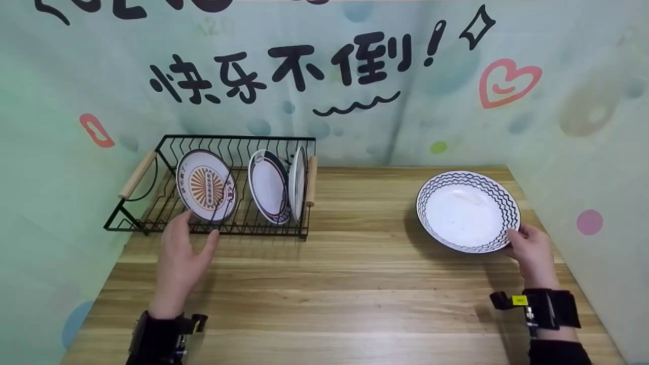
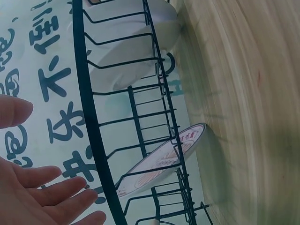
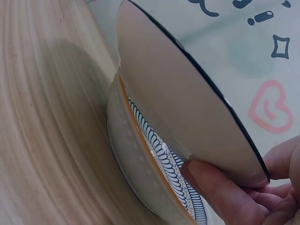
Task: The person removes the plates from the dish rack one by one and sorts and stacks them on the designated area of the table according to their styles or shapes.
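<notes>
Left hand [image 1: 181, 259]: spread, empty; sunburst plate [image 1: 206, 186] in wire rack [image 1: 238, 137] just beyond.
Right hand [image 1: 535, 254]: pinches zigzag-rimmed plate [image 1: 464, 213]; patterned dish [image 3: 129, 140] beneath.

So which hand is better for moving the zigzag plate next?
Probably the right hand: it pinches the zigzag plate by its rim, thumb on top and fingers underneath. The left hand is across the table by the dish rack, holding nothing.
</notes>
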### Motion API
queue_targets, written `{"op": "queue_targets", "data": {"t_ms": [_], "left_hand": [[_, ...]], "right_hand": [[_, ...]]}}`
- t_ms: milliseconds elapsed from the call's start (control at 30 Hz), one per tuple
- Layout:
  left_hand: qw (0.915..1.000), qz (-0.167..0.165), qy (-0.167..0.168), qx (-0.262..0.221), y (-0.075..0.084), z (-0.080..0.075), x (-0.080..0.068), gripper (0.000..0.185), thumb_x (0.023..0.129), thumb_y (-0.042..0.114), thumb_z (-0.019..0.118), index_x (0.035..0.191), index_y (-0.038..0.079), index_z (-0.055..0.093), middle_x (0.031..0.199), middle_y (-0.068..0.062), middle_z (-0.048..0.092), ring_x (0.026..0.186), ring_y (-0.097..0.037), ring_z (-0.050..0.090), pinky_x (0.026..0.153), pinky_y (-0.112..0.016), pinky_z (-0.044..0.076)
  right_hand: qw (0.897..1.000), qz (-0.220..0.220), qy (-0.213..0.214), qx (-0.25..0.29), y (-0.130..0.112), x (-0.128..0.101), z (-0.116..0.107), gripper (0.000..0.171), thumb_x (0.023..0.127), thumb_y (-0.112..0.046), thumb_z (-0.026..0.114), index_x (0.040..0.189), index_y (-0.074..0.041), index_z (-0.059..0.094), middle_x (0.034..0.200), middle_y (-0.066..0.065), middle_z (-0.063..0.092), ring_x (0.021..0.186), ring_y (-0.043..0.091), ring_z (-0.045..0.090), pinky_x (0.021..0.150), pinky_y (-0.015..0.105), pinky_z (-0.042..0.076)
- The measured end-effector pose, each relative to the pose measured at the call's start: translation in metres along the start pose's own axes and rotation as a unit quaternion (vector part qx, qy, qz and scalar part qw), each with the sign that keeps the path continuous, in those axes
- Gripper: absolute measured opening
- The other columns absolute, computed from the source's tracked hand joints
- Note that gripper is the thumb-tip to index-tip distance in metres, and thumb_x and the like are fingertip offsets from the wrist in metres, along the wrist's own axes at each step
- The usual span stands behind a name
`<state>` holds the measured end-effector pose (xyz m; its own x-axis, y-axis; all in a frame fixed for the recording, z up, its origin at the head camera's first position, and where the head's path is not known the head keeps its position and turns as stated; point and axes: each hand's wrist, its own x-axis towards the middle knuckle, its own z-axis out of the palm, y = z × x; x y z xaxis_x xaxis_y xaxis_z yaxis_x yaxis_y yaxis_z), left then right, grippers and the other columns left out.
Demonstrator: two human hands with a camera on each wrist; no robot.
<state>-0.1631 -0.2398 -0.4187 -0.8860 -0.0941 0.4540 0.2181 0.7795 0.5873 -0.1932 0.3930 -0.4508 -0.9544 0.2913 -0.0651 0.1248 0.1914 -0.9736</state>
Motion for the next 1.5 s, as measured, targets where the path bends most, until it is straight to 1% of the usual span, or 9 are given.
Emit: {"op": "queue_targets", "data": {"t_ms": [167,433,533,667,1100,1233,1333,1400,1500], "left_hand": [[0.9999,-0.014,-0.009,0.004,-0.002,-0.003,0.001,0.065,0.094,0.024,0.067,0.139,-0.014,0.039,0.142,-0.034,0.041,0.132,-0.050,0.035,0.112,-0.063,0.025],[1.0000,-0.006,0.004,0.000,-0.010,-0.004,0.006,0.063,0.093,0.022,0.066,0.137,-0.016,0.040,0.140,-0.036,0.042,0.131,-0.052,0.036,0.111,-0.064,0.025],[1.0000,-0.007,0.006,0.000,-0.010,-0.005,0.007,0.063,0.093,0.021,0.067,0.137,-0.016,0.041,0.140,-0.036,0.042,0.131,-0.051,0.037,0.111,-0.064,0.026],[0.9999,-0.011,0.006,0.006,-0.010,-0.007,0.009,0.063,0.092,0.021,0.068,0.137,-0.015,0.041,0.140,-0.036,0.043,0.130,-0.051,0.038,0.110,-0.065,0.027],[0.9996,-0.020,-0.011,0.013,-0.008,-0.010,0.018,0.064,0.094,0.022,0.065,0.139,-0.015,0.038,0.142,-0.037,0.038,0.131,-0.054,0.034,0.110,-0.067,0.024],[0.9997,-0.016,-0.008,0.016,-0.009,-0.009,0.021,0.064,0.093,0.021,0.066,0.139,-0.014,0.039,0.142,-0.037,0.039,0.131,-0.054,0.036,0.108,-0.069,0.026],[0.9997,-0.010,-0.004,0.024,-0.009,-0.008,0.023,0.064,0.093,0.021,0.067,0.138,-0.015,0.040,0.140,-0.037,0.041,0.129,-0.054,0.038,0.107,-0.068,0.028],[0.9996,-0.007,-0.004,0.028,-0.008,-0.007,0.025,0.064,0.092,0.021,0.067,0.137,-0.015,0.040,0.138,-0.038,0.042,0.128,-0.053,0.039,0.107,-0.067,0.029],[0.9994,-0.002,-0.006,0.033,-0.006,-0.006,0.029,0.064,0.092,0.022,0.067,0.137,-0.016,0.040,0.136,-0.038,0.044,0.126,-0.053,0.041,0.106,-0.066,0.031]], "right_hand": [[1.000,0.016,-0.001,-0.002,0.000,0.003,-0.001,0.055,0.101,-0.009,0.042,0.139,0.026,0.026,0.089,-0.006,0.060,0.073,0.003,0.065,0.070,0.020,0.058],[0.999,0.038,0.000,-0.020,0.003,0.008,-0.004,0.057,0.100,-0.013,0.042,0.138,0.027,0.028,0.097,0.003,0.058,0.074,0.003,0.064,0.075,0.022,0.058],[0.998,0.059,-0.001,-0.011,0.003,0.010,-0.004,0.058,0.100,-0.014,0.042,0.140,0.025,0.027,0.111,0.016,0.055,0.076,0.002,0.063,0.076,0.022,0.057],[0.996,0.082,-0.003,0.023,0.003,0.012,-0.002,0.059,0.099,-0.012,0.040,0.144,0.023,0.021,0.138,0.031,0.036,0.078,0.001,0.063,0.076,0.021,0.057],[0.996,0.084,-0.022,-0.002,0.004,0.015,-0.005,0.061,0.101,-0.015,0.039,0.144,0.023,0.017,0.146,0.039,0.027,0.076,0.001,0.064,0.079,0.021,0.057],[0.995,0.091,-0.031,-0.003,0.003,0.015,-0.008,0.063,0.103,-0.019,0.040,0.145,0.022,0.016,0.135,0.039,0.040,0.075,0.004,0.067,0.078,0.020,0.056],[0.994,0.101,-0.038,0.009,0.002,0.017,-0.009,0.065,0.105,-0.021,0.041,0.146,0.021,0.014,0.106,0.021,0.061,0.074,0.008,0.070,0.076,0.021,0.057],[0.994,0.105,-0.039,-0.001,0.001,0.019,-0.009,0.066,0.105,-0.023,0.041,0.146,0.021,0.014,0.091,0.001,0.062,0.072,0.008,0.069,0.075,0.023,0.058],[0.994,0.100,-0.035,-0.029,-0.001,0.020,-0.008,0.066,0.105,-0.024,0.040,0.144,0.023,0.017,0.086,-0.003,0.060,0.070,0.008,0.068,0.075,0.025,0.059]]}}
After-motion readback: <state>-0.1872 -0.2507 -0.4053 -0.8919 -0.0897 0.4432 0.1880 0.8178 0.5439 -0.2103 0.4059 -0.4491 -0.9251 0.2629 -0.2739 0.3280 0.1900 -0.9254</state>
